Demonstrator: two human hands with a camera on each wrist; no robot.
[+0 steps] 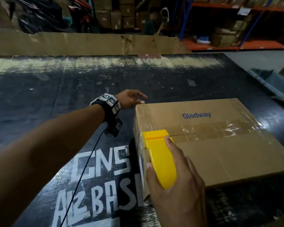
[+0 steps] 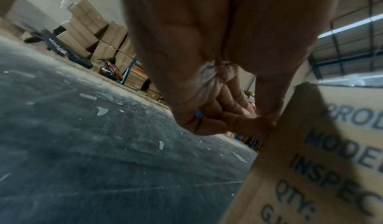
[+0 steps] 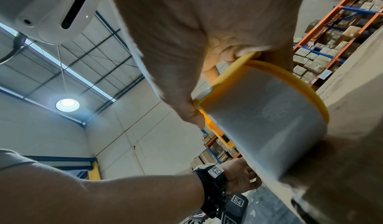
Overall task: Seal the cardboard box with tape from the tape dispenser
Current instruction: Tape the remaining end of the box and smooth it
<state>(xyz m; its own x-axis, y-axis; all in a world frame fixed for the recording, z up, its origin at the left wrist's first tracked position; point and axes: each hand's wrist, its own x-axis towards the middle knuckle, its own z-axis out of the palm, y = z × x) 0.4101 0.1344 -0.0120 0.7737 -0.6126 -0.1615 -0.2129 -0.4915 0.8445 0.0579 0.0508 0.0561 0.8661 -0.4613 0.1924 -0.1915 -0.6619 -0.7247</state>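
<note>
A brown cardboard box printed "Glodway" lies on the dark floor, its top flaps shut and glossy clear tape running along the centre seam. My right hand grips a yellow tape dispenser, whose front end sits on the box's left top edge over the seam. In the right wrist view the dispenser shows its clear tape roll pressed against the box. My left hand reaches to the box's far left corner with fingers loosely spread; its thumb touches the box edge.
The dark floor carries white painted letters and paper scraps. Flattened cardboard lies beyond it. Orange and blue shelving with cartons stands at the back right, where a person is. A cable hangs from my left wrist band.
</note>
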